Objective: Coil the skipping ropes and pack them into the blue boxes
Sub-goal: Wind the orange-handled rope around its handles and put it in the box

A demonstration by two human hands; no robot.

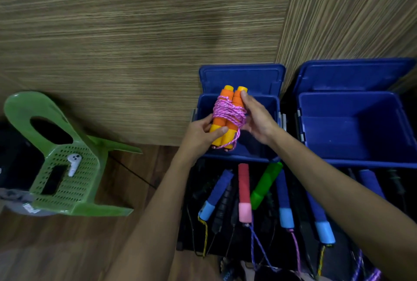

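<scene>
Left of the open blue box, a green chair lies tipped over. Above the box, the left hand and right hand both grip 2 orange handles bound by pink rope. Right of it stands a second blue box.

green plastic chair, white controller on it

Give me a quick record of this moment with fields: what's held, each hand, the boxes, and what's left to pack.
held: orange-handled rope, pink cord wound round both handles
left hand: grips the lower handle ends
right hand: grips the upper right side
position: above the left blue box
right blue box: open, no ropes visible inside
left to pack: uncoiled ropes lying in front of the boxes
</scene>
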